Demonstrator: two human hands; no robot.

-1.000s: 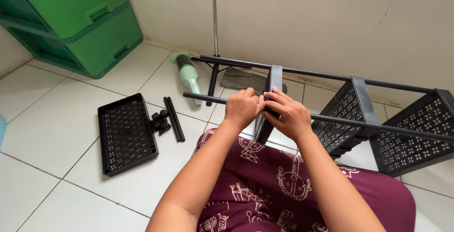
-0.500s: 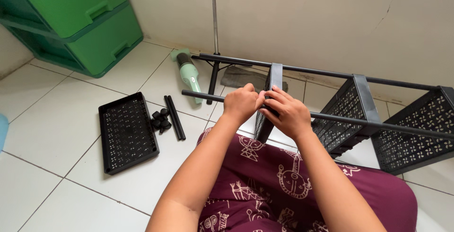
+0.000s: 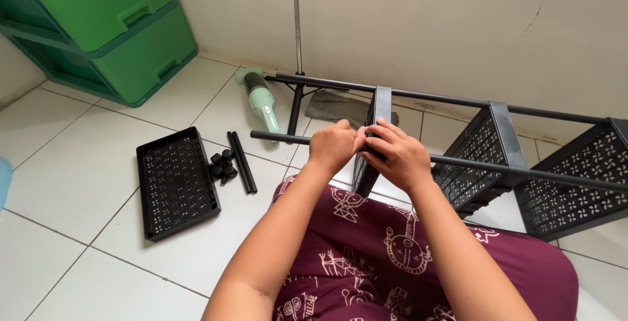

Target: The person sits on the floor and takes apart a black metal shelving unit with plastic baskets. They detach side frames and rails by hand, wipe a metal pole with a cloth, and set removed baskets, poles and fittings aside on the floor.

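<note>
White floor tiles [image 3: 78, 183] met a pale, faintly cracked wall, with green plastic drawers [image 3: 111, 30] standing in the far left corner. A person sat on the floor in maroon patterned cloth [image 3: 366, 255], both bare arms reaching forward. A black rack [image 3: 497, 157] lay tipped on its side along the wall, its perforated shelves standing on edge between long black poles. The left hand [image 3: 332, 147] was curled around the nearer pole [image 3: 278, 138], just where the pole passed through the end shelf [image 3: 374, 131]. The right hand [image 3: 396, 156] touched the left, its fingers wrapped over that shelf's corner at the pole. To the left, a loose black perforated tray [image 3: 175, 182] lay flat on the tiles. Beside it sat a small heap of black caps [image 3: 222, 167] and two short black tubes [image 3: 241, 162]. A mint-green handheld tool [image 3: 260, 100] lay farther back, near a thin metal stand [image 3: 297, 46] and a grey cloth [image 3: 337, 108].
</note>
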